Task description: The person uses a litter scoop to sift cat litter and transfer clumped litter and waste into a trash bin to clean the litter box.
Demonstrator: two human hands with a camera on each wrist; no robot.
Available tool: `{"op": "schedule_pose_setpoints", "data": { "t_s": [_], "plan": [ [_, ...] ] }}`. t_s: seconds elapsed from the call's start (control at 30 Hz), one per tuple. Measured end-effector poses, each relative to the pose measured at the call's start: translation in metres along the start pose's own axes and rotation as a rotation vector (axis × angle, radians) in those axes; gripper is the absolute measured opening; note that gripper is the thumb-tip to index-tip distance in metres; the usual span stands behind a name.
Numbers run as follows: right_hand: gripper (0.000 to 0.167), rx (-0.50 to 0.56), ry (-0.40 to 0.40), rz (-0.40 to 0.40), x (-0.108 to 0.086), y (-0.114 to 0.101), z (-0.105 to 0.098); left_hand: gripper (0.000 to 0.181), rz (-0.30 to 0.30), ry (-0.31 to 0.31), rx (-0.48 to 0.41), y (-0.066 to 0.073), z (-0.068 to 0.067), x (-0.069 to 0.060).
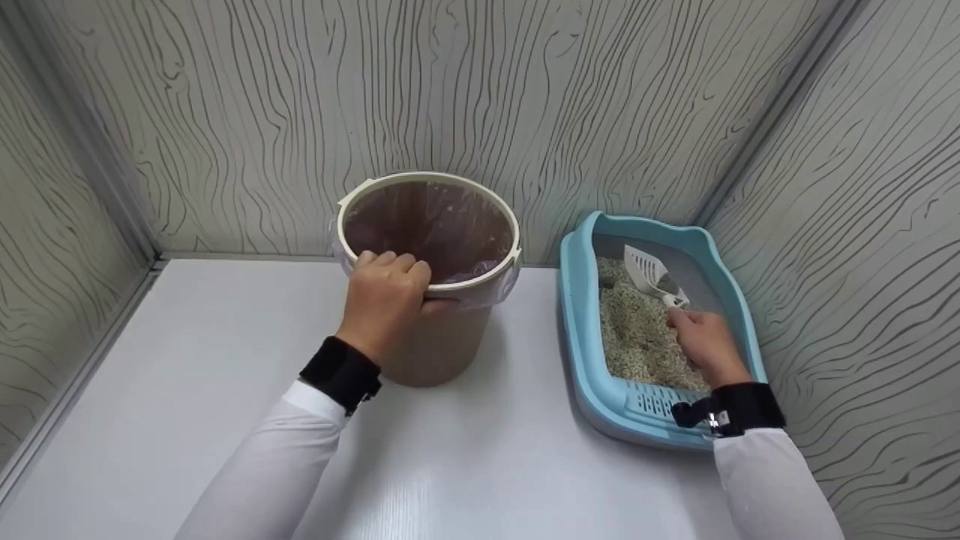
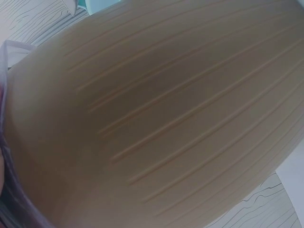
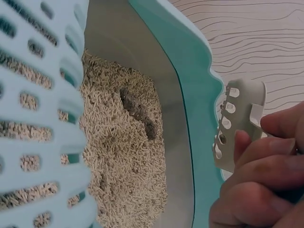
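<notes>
My left hand (image 1: pixel 386 300) grips the near rim of a brown trash bin (image 1: pixel 442 345), fingers over the cream ring and the clear plastic liner (image 1: pixel 427 225). The bin's ribbed wall (image 2: pixel 180 114) fills most of the left wrist view. Out to the right, my right hand (image 1: pixel 709 345) holds a white slotted litter scoop (image 1: pixel 646 268) by its handle, above a blue litter box (image 1: pixel 583 315). Part of the scoop (image 3: pixel 244 114) shows beyond the fingers in the right wrist view. Dark clumps (image 3: pixel 137 111) lie on the pellet litter (image 3: pixel 118 166) inside the box.
Bin and box stand apart on a white surface (image 1: pixel 217 360). Behind them rises a wood-grain patterned wall (image 1: pixel 450 90), with another such wall (image 1: pixel 877 262) close to the right of the box. A slotted blue panel (image 1: pixel 660 397) forms the box's near edge.
</notes>
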State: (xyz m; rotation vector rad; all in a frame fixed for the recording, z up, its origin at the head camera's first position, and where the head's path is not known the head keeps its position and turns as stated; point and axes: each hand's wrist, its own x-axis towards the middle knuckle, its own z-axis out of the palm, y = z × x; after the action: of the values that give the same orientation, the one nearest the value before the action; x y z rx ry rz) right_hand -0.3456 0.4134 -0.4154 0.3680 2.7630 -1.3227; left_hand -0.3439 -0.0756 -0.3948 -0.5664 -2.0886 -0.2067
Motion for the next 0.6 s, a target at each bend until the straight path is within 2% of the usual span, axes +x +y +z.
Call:
{"op": "schedule_pose_setpoints", "data": {
  "t_s": [0.17, 0.37, 0.5, 0.6],
  "plan": [
    [0.048, -0.092, 0.089, -0.039, 0.0, -0.001, 0.002, 0.061, 0.004, 0.01, 0.005, 0.0, 0.0, 0.0],
    [0.046, -0.217, 0.201, -0.077, 0.001, -0.004, 0.006, 0.061, 0.001, 0.006, 0.015, 0.0, 0.0, 0.0],
    [0.044, -0.243, 0.223, -0.098, 0.001, -0.008, 0.007, 0.062, -0.007, -0.01, 0.006, 0.001, 0.0, 0.0],
    [0.044, -0.233, 0.205, -0.106, -0.002, -0.013, 0.004, 0.063, -0.01, -0.02, 0.001, 0.001, 0.0, 0.001]
  ]
}}
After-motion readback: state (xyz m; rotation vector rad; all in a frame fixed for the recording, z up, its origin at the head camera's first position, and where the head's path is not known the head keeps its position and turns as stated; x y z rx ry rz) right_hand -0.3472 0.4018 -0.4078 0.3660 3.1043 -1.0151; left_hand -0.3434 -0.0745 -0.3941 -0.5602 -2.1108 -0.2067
